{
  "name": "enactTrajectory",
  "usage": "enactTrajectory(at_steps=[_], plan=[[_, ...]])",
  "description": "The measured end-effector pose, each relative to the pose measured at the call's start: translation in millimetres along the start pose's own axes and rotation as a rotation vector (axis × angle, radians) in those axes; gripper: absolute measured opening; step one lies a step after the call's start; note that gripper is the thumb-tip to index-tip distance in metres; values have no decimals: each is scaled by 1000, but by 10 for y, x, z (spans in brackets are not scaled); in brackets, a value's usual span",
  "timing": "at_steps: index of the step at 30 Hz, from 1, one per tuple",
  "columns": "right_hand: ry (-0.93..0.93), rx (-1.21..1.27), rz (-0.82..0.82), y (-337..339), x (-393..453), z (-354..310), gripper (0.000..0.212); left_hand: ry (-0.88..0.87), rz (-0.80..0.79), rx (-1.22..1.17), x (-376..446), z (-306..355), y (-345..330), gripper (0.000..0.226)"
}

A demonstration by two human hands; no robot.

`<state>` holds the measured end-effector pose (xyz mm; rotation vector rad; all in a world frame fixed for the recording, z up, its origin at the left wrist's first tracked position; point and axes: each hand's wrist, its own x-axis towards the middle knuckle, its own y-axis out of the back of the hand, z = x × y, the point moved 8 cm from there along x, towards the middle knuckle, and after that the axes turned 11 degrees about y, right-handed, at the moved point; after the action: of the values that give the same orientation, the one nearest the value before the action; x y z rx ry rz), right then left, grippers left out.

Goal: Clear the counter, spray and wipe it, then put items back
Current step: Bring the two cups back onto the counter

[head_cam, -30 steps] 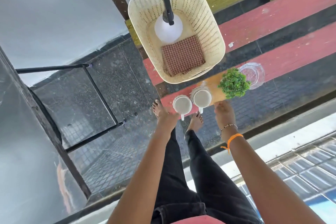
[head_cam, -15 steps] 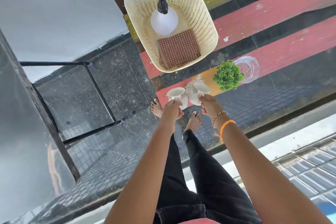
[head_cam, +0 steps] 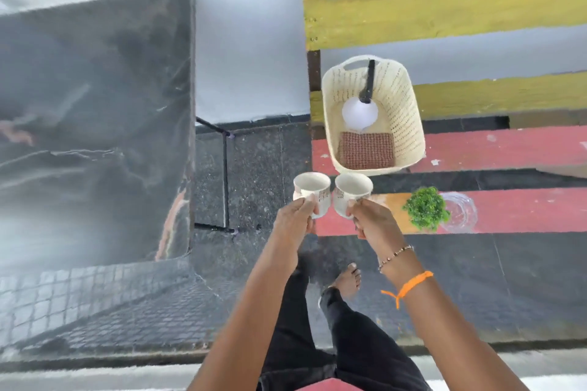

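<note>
Left hand [head_cam: 293,220] grips one cup [head_cam: 312,189], right hand [head_cam: 374,221] grips the other cup [head_cam: 352,192], both lifted beside the slatted tabletop [head_cam: 508,209]; risk: rims nearly touching, a knock could chip them.

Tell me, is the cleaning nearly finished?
No, it looks barely begun. Each hand, left hand and right hand, holds a cup, left cup and right cup. The little plant and glass still sit there. The spray bottle and cloth wait unused in the basket.
</note>
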<state>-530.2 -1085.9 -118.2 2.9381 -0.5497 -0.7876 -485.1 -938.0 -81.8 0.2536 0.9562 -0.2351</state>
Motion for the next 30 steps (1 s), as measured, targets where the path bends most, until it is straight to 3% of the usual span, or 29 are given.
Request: enactTrajectory(at_steps=[4,11,16,21,26,30], plan=[[182,-55,-166,-537,-209,-609,35,-89,100,-112,-356,40,584,37],[323,-74,-398,-1899,-716,-1298,34,-206,240,-471,-829,-139,1954,38],[345,-38,-442,-2959,-1056,-1488,34,-269,339,-548,-1098,-367,3057,37],[310,1,-495,-4187,-1321,-1514,28,-195,508,-574,-1247,-793,4318,46],[431,-45,-610,-5244,-1635,-1671,25,-204,583,-682,-1523,-1100,5247,24],[502,-80,-747,-5979,-1828,-1784,23,-232,682,-703,-1612,-1283,5906,45]])
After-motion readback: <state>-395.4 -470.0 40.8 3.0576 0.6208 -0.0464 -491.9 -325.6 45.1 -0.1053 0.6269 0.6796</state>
